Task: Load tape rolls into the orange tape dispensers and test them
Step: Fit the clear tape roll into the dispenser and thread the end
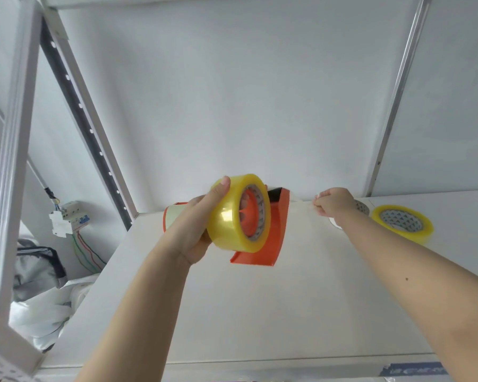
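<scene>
My left hand (202, 219) grips a yellow tape roll (232, 216) seated on the hub of an orange tape dispenser (273, 230), held a little above the white table (260, 312). A strip of clear tape runs from the dispenser's top to the right, where my right hand (333, 202) pinches its end with closed fingers. A second orange dispenser (171, 213) shows partly behind my left hand. Another yellow tape roll (402, 224) lies flat on the table at the right. A further roll (360, 208) is mostly hidden behind my right hand.
A white wall stands right behind the table. Metal frame posts (392, 100) rise at the right and left. Left of the table hang a breaker box with coloured wires (69, 219), with a grey bag (36, 268) and white cloth below.
</scene>
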